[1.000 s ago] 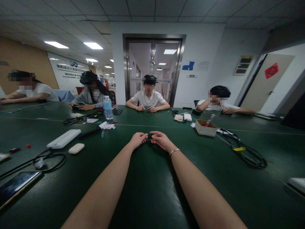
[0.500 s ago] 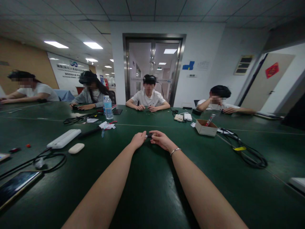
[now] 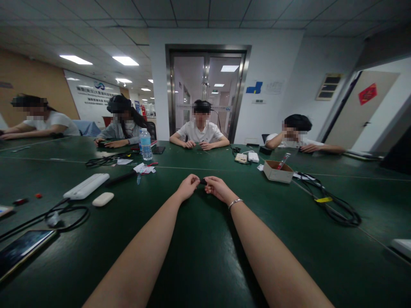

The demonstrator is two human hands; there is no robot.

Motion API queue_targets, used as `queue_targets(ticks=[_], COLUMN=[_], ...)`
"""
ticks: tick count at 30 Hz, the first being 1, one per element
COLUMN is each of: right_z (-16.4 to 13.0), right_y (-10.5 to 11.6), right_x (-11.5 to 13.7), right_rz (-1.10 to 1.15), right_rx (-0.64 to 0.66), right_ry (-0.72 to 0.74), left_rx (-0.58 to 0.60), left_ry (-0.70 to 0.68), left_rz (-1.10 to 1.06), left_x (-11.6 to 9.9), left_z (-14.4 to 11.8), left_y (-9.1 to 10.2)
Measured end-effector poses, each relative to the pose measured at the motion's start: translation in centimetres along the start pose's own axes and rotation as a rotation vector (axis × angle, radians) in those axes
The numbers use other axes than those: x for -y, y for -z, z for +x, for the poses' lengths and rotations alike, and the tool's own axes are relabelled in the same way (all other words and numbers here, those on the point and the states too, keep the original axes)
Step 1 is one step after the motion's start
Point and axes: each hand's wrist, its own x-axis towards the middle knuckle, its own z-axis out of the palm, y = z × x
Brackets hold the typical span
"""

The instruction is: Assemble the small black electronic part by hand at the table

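Note:
Just above the green table (image 3: 195, 256), my two hands are close together in front of me. My right hand (image 3: 218, 189) pinches a small black object (image 3: 203, 181) between thumb and fingers; its kind is too small to make out. My left hand (image 3: 189, 187) is closed in a pinch at the left end of that object. Whatever its fingertips hold is hidden. A bracelet circles my right wrist.
Left are a white power strip (image 3: 86, 187), a white earbud case (image 3: 103, 199) and a phone (image 3: 24, 250). A water bottle (image 3: 145, 145) stands farther back. On the right are an open box (image 3: 278, 172) and coiled black cable (image 3: 337, 211). Several people sit opposite.
My left fingers have curled in and shifted slightly up. The silvery bit seen at the left fingertips is now out of sight. The black object remains in my right hand.

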Motion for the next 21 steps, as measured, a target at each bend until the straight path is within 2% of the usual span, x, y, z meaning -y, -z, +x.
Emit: queue_targets(ticks=[4,7,17,21], right_z=[-0.01,-0.08,-0.23,-0.12], right_y=[-0.08,-0.11,-0.26,-0.15], right_x=[0.02,0.07,0.23,0.12], right_rz=[-0.009,-0.017,-0.018,-0.003], right_rx=[-0.008,0.004,0.012,0.010], right_ry=[-0.001,-0.003,-0.002,0.000], left_rx=[0.037,0.030,-0.022,0.004], left_ry=[0.025,0.079,0.127,0.129], left_rz=[-0.129,-0.120,-0.125,-0.150], left_x=[-0.42,-0.50,-0.42,-0.59], left_z=[-0.04,0.08,0.25,0.12], left_y=[-0.01,-0.14,-0.11,-0.09])
